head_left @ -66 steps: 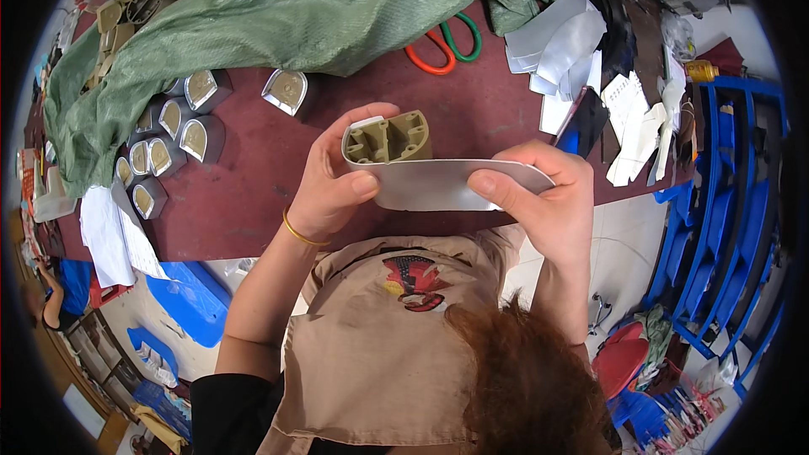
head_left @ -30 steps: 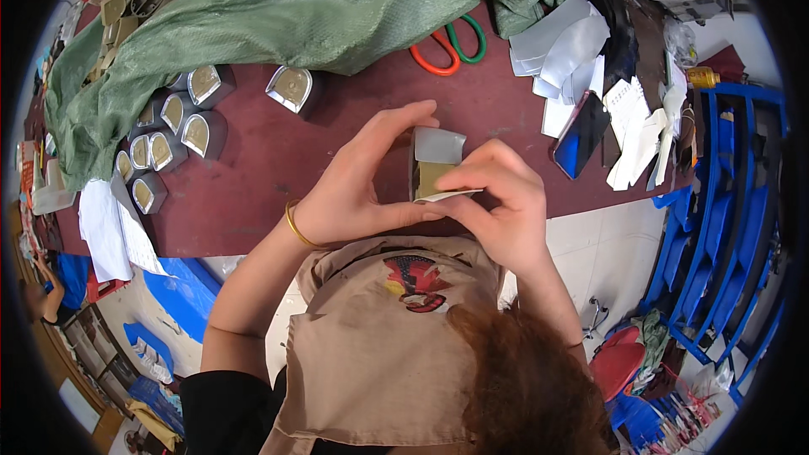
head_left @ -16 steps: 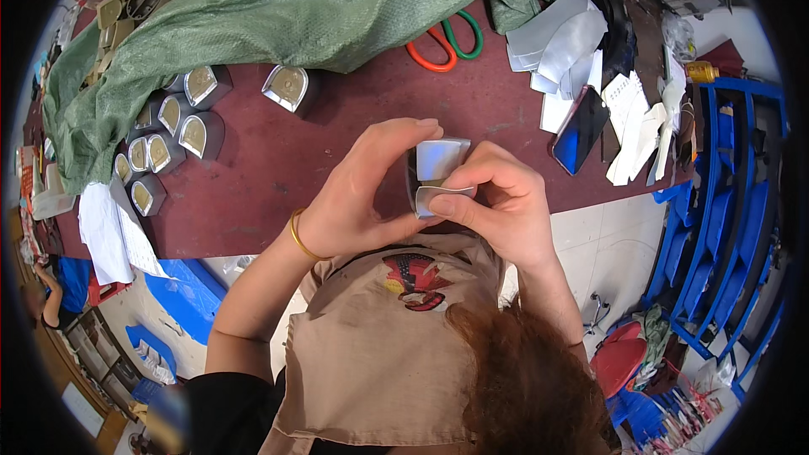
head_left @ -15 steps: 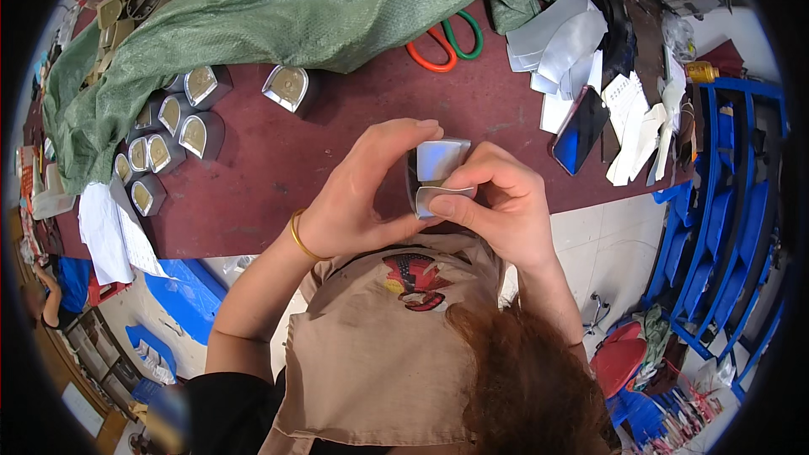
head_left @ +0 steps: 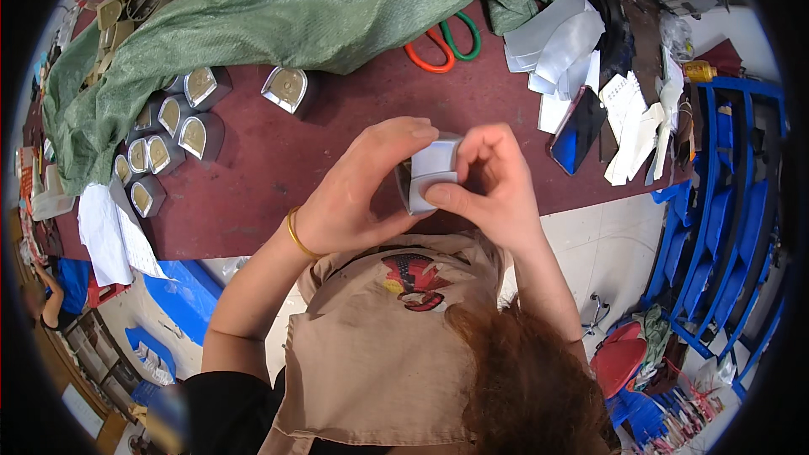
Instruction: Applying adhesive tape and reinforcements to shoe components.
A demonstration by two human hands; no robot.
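Note:
My left hand (head_left: 352, 190) is closed around a block-shaped shoe heel (head_left: 435, 157) wrapped in silver sheet, thumb below and fingers above. With its fingers curled in, my right hand (head_left: 499, 185) presses its thumb on the silver covering (head_left: 431, 189) along the heel's right side. A thin line shows where two parts of the covering come together. The heel's far side is hidden by my left fingers. Further left on the dark red table stand several silver-sided heels with tan ends, among them one heel (head_left: 285, 87) set apart from the cluster (head_left: 194, 136).
A green woven sheet (head_left: 337, 8) lies across the back, with tan heels (head_left: 126, 8) piled at far left. Scissors (head_left: 434, 52) with red and green handles poke out from under it. Silver pieces (head_left: 560, 42), a phone (head_left: 578, 131) and paper (head_left: 628, 131) lie right. Blue shelving (head_left: 716, 219) stands beyond.
The right thumb has moved slightly left and up, and the curled silver flap now lies flatter against the heel. The right fingers have lifted off the covering's upper part.

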